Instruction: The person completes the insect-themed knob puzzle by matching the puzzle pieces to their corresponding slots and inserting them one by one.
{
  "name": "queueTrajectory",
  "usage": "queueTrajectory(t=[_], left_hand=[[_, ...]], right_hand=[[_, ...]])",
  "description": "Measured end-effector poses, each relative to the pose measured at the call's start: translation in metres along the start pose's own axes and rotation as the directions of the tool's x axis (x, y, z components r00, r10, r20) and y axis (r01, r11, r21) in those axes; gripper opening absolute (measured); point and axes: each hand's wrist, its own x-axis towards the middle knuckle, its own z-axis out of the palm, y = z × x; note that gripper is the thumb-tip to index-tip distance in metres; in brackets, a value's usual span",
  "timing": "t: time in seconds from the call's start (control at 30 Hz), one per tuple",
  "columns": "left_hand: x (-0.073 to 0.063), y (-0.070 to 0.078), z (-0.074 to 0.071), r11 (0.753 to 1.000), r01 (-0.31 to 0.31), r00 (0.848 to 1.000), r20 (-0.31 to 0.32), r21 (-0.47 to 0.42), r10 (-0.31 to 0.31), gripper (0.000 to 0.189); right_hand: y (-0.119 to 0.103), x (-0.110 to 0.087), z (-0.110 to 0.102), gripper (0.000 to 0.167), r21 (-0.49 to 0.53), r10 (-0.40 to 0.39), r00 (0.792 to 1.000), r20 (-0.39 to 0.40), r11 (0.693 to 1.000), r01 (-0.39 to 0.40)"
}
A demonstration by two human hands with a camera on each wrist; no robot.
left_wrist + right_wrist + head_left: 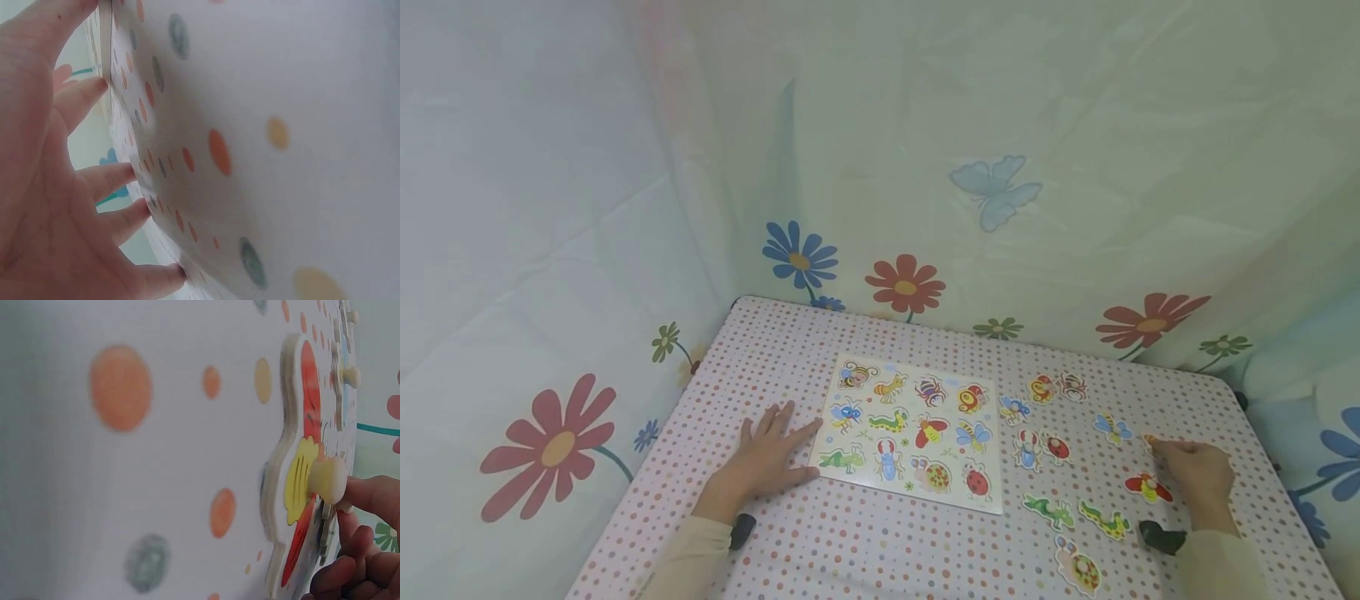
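A flat puzzle board (910,433) with pictures of insects lies on the dotted table. My left hand (763,462) is spread at its left edge, thumb and index finger touching it; in the left wrist view the fingers (119,224) are straight, their tips on the cloth and board edge. At the far right my right hand (1197,477) pinches a small orange insect puzzle piece (1148,442), mostly covered by the fingers. Just in front of that hand lies a red-winged puzzle piece (1148,488); the right wrist view shows its pale wooden knob (330,480) close up.
Several loose insect pieces lie right of the board, among them a blue-winged bee (1112,428), a ladybug (1057,447), a green caterpillar (1105,520), a grasshopper (1049,512) and a snail (1078,568). Flower-printed curtains (880,167) hang behind the table.
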Motion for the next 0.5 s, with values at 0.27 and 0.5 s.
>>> queueTrajectory(t=[0.27,0.5], left_hand=[[0.0,0.0,0.0,1.0,0.001,1.0,0.008,-0.011,0.0,0.078],[-0.002,0.001,-0.002,1.0,-0.01,1.0,0.009,-0.01,0.01,0.077]], right_hand=[[-0.009,-0.007,-0.001,0.054,-0.018,-0.059,0.998,0.026,0.998,0.059],[-0.023,-0.026,0.006,0.064,-0.027,-0.202,0.978,0.048,0.979,0.203]])
